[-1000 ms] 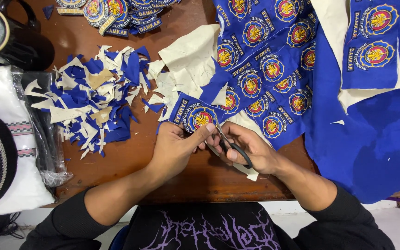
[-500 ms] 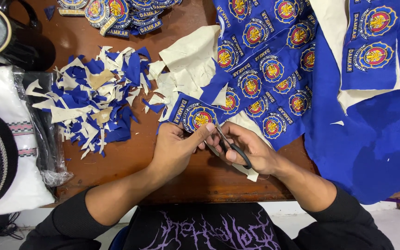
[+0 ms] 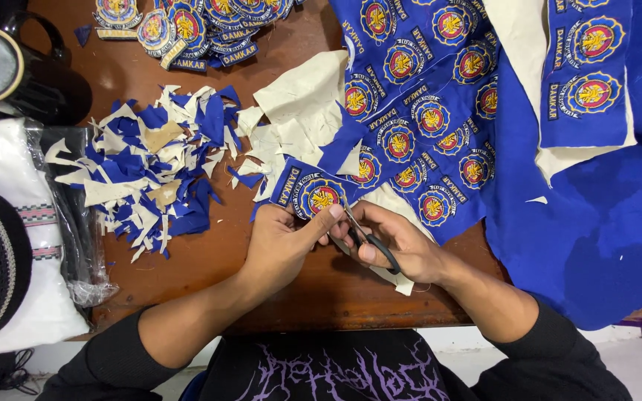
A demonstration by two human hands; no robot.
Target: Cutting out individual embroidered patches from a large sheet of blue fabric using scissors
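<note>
My left hand [image 3: 284, 241] pinches the near edge of a blue embroidered patch piece [image 3: 307, 191] with a round red and yellow emblem. My right hand [image 3: 395, 245] grips small black-handled scissors [image 3: 365, 239], their blades pointing up at the patch's edge next to my left fingertips. The piece is still joined to a large blue fabric sheet [image 3: 440, 111] covered with rows of the same emblems, white backing showing at its folds.
A heap of blue and white offcuts [image 3: 150, 167] lies on the brown wooden table [image 3: 284, 289] at left. Cut-out patches [image 3: 187, 26] are stacked at the top. A black mug [image 3: 9, 70] and a plastic-wrapped white cloth [image 3: 16, 223] sit far left.
</note>
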